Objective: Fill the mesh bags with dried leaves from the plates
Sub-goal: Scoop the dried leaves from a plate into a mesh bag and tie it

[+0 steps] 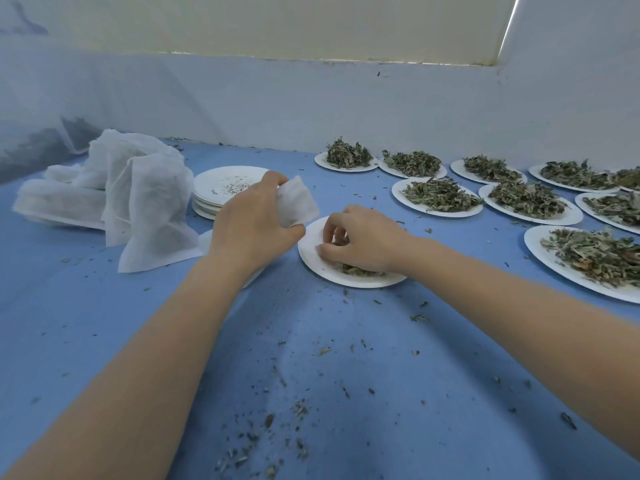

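Nearest: blue table cover (pixel 311 375), strewn with leaf crumbs (pixel 298 410) across the front.

Middle, left: left hand (pixel 252 226), fingers and thumb curled round a small white mesh bag (pixel 298 202), held up just above and left of the working plate; mouth of the bag not discernible.

Middle, centre: working plate (pixel 311 258), white, mostly bare, a thin remnant of dried leaves (pixel 353 270) along its near side. Right hand (pixel 363 240) set over it, fingers bent and drawn narrowly together on the leaves (whether any are actually pinched cannot be told).

Left, further back: heap of white mesh bags (pixel 145 195), some lying flat and apparently filled, others limp and crumpled; count not readable.

Behind the left hand: stack of emptied plates (pixel 221 188), top one holding only dust.

Right, middle to far: full plates (pixel 440 197), at least nine, each heaped with dried leaves, running off the right edge.

Farthest: pale wall (pixel 346 98).

Progress, as a judgement: several plates emptied, present plate nearly finished, bag in hand part-filled at best; majority of plates untouched, so well under half done.
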Action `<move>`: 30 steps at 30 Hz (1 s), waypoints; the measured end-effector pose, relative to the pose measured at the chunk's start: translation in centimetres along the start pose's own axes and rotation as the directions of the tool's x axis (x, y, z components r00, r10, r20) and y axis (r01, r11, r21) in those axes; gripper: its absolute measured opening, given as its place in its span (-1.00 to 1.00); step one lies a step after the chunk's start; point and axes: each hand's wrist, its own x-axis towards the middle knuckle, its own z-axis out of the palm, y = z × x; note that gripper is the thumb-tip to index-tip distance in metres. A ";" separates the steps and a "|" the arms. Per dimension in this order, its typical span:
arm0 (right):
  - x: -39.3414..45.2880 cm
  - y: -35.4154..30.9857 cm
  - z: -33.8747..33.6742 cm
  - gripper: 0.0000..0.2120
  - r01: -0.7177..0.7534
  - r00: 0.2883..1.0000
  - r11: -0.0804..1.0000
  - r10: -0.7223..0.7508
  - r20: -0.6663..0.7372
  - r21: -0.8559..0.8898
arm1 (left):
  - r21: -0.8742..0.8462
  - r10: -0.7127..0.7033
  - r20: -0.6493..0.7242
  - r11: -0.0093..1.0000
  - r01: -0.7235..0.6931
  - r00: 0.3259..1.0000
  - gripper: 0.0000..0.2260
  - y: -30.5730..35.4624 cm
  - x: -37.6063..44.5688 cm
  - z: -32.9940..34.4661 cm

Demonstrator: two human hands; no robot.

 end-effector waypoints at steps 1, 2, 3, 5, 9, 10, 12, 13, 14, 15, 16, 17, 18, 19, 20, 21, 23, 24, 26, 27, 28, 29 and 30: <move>-0.3 0.2 -0.3 -0.89 0.026 0.999 1.000 -0.026 0.023 -0.011 | -0.004 -0.003 0.001 1.000 0.003 1.000 -0.59 0.0 0.0 0.0; -0.5 0.4 -0.6 -0.92 0.034 0.998 0.999 -0.034 0.058 -0.008 | -0.009 -0.005 0.002 1.000 0.005 1.000 -0.58 0.0 0.0 -0.1; -0.8 0.7 -1.1 -0.93 0.030 0.995 1.000 -0.030 0.090 0.005 | -0.011 -0.004 0.007 1.000 0.004 1.000 -0.58 0.0 0.0 -0.1; -0.7 1.1 -1.9 -0.94 0.020 0.997 0.999 -0.024 0.079 0.048 | -0.006 -0.002 0.019 1.000 0.002 1.000 -0.56 0.1 -0.1 -0.1; 0.7 1.2 -1.6 -0.72 0.005 1.000 1.000 -0.005 0.012 0.014 | 0.017 0.001 0.064 1.000 -0.002 0.998 -0.56 0.4 -0.2 -0.2; 1.0 1.1 -1.2 -0.69 0.009 1.000 1.000 -0.008 0.025 -0.016 | 0.022 0.003 0.075 1.000 -0.004 0.997 -0.57 0.4 -0.3 -0.2; 1.0 1.0 -0.7 -0.67 0.024 0.999 0.999 -0.023 0.028 -0.036 | 0.029 0.005 0.086 1.000 -0.007 0.996 -0.57 0.4 -0.3 -0.2; 0.8 1.0 -0.7 -0.66 0.032 0.999 0.999 -0.031 0.029 -0.033 | 0.034 0.006 0.088 0.999 -0.009 0.996 -0.58 0.3 -0.3 -0.1; 0.5 1.1 -0.9 -0.64 0.046 0.998 0.999 -0.045 0.033 -0.029 | 0.040 0.008 0.089 0.999 -0.011 0.996 -0.58 0.3 -0.3 -0.1; 0.2 1.1 -1.2 -0.61 0.064 0.997 0.998 -0.063 0.039 -0.027 | 0.045 0.007 0.090 0.999 -0.011 0.996 -0.58 0.3 -0.3 0.0; -0.3 1.1 -1.6 -0.57 0.083 0.995 0.996 -0.082 0.052 -0.029 | 0.049 0.005 0.092 0.999 -0.010 0.996 -0.59 0.2 -0.2 0.0; -0.8 1.2 -2.1 -0.54 0.097 0.993 0.995 -0.095 0.073 -0.027 | 0.051 0.005 0.094 0.999 -0.010 0.996 -0.59 0.2 -0.2 0.1; -1.3 1.3 -2.6 -0.52 0.096 0.991 0.995 -0.094 0.099 -0.015 | 0.053 0.006 0.096 0.999 -0.011 0.995 -0.59 0.1 -0.2 0.1; -1.8 1.5 -3.1 -0.51 0.084 0.989 0.996 -0.084 0.123 0.004 | 0.055 0.008 0.096 0.998 -0.014 0.995 -0.59 0.1 -0.2 0.2; -2.1 1.7 -3.6 -0.53 0.069 0.988 0.998 -0.070 0.137 0.015 | 0.056 0.010 0.097 0.998 -0.015 0.995 -0.59 0.0 -0.2 0.2; -2.3 1.9 -3.9 -0.59 0.053 0.988 0.999 -0.054 0.142 0.013 | 0.057 0.010 0.098 0.998 -0.016 0.995 -0.58 0.0 -0.2 0.2; -2.6 2.2 -4.1 -0.74 -0.007 0.985 0.999 0.013 0.173 -0.035 | 0.061 0.006 0.101 0.998 -0.012 0.995 -0.58 0.0 -0.2 0.2; -2.8 2.2 -3.9 -0.71 -0.046 0.977 0.997 0.058 0.206 -0.063 | 0.065 0.004 0.101 0.998 -0.011 0.995 -0.58 0.0 -0.2 0.3; -3.1 2.3 -2.9 -0.61 -0.074 0.966 0.993 0.095 0.242 -0.091 | 0.074 0.007 0.099 0.997 -0.015 0.995 -0.58 0.0 -0.2 0.3; -3.3 2.3 -2.3 -0.60 -0.059 0.971 0.995 0.074 0.228 -0.075 | 0.077 0.012 0.098 0.997 -0.020 0.995 -0.58 0.0 -0.2 0.3; -3.4 2.2 -1.7 -0.62 -0.030 0.981 0.999 0.038 0.189 -0.045 | 0.078 0.016 0.100 0.997 -0.024 0.995 -0.58 -0.1 -0.3 0.4; -3.5 2.1 -1.3 -0.65 0.004 0.991 1.000 -0.002 0.132 -0.015 | 0.077 0.018 0.101 0.997 -0.026 0.995 -0.58 -0.1 -0.2 0.3; -3.6 2.0 -1.0 -0.69 0.042 0.996 0.999 -0.042 0.074 0.003 | 0.075 0.018 0.103 0.997 -0.026 0.994 -0.58 -0.1 -0.2 0.3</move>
